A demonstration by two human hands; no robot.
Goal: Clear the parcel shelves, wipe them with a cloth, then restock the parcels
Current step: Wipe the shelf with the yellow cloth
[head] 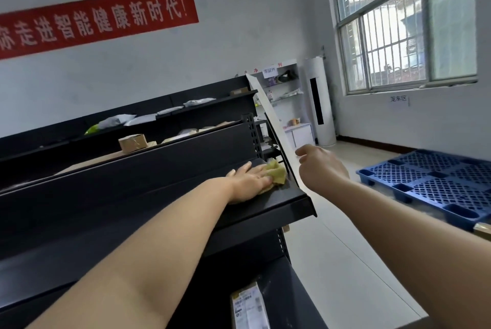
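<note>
Head view: left hand [248, 182] flat on cloth [276, 172], right hand [321, 166] seemingly gripping white panel [267, 109].

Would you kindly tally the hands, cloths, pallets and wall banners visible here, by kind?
Hands: 2 (left hand, right hand)
Yellow cloth: 1
Blue pallet: 1
Red banner: 1
Total: 5

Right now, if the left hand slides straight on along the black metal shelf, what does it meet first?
Probably the white flat end panel at the end of the black metal shelf; the left hand presses the crumpled yellow cloth just short of it.
</note>
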